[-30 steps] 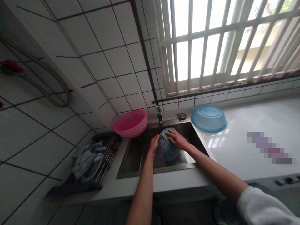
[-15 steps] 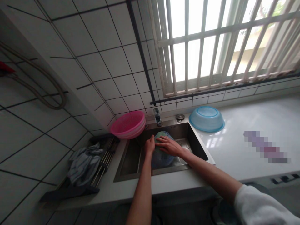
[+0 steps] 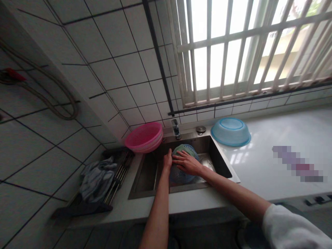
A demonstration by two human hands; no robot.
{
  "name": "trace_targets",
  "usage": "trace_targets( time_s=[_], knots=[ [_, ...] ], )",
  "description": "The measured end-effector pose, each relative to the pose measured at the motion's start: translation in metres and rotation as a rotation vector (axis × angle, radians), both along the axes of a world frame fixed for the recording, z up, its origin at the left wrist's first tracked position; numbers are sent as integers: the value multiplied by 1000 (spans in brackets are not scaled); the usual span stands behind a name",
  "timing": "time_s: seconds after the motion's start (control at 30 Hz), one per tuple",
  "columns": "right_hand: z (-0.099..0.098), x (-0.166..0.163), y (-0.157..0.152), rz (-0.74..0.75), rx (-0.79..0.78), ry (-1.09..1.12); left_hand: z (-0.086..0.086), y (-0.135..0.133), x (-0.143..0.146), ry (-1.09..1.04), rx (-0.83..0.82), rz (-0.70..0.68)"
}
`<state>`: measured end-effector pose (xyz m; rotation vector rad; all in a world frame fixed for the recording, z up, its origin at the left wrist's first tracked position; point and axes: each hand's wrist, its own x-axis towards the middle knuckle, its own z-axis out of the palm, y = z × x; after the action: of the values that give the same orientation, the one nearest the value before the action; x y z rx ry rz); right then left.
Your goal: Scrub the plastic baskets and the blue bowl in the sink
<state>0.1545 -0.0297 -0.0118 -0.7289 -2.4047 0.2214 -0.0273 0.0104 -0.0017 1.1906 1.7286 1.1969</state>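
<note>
Inside the steel sink (image 3: 137, 188) is a round blue see-through basket (image 3: 179, 177), with a patterned, apparently perforated wall showing at its far right. My left hand (image 3: 167, 159) is closed on the basket's left edge, thumb up. A light green cloth (image 3: 184, 148) lies against the basket. Over that cloth my right hand (image 3: 188, 163) is laid flat, fingers stretched out and pointing left towards my left hand. What lies beneath the right palm is hidden.
A pink basket (image 3: 144, 138) stands at the sink's back left corner, near the faucet (image 3: 175, 129). An upturned blue basin (image 3: 230, 132) sits right of the sink. Left are a dark rack (image 3: 120, 176) and a striped grey cloth (image 3: 97, 181). A blurred-out item (image 3: 298, 164) lies on the counter.
The basket has turned or shifted slightly right, so more of its patterned wall and the green cloth shows. My right hand stays on the cloth, my left on the edge. The view has shifted slightly.
</note>
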Motion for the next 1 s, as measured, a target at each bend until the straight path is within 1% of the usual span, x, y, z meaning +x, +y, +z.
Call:
trace_targets(
  time_s=[0.07,0.2,0.27,0.33,0.47,0.53,0.57,0.63,0.77,0.83,0.9,1.0],
  knots=[
    [-3,6,5,-25,-32,17,-1,-1,-1,4,5,-7],
    [-16,33,27,-229,-196,157,-3,-3,-3,-72,-21,-4],
    [-19,39,31,-275,-252,193,-3,-5,-3,-113,-42,5],
    [-17,34,26,-242,-239,181,-2,-7,-2,-126,-40,-1],
    [-3,5,2,-37,-98,69,2,-9,-1,-121,32,3],
    [3,-3,-5,19,-47,14,3,-9,0,-128,70,7],
    [5,-3,-5,17,-38,1,3,-9,1,-137,83,3],
    [4,3,1,-38,-57,17,3,-9,2,-158,78,-14],
    [-6,23,17,-209,-146,127,2,-11,4,-190,-17,-44],
    [-10,24,17,-248,-164,136,2,-11,4,-194,-38,-59],
    [-10,16,11,-227,-139,98,2,-10,3,-187,-35,-63],
    [-7,-2,-2,-108,-51,21,3,-8,1,-163,11,-43]
  ],
)
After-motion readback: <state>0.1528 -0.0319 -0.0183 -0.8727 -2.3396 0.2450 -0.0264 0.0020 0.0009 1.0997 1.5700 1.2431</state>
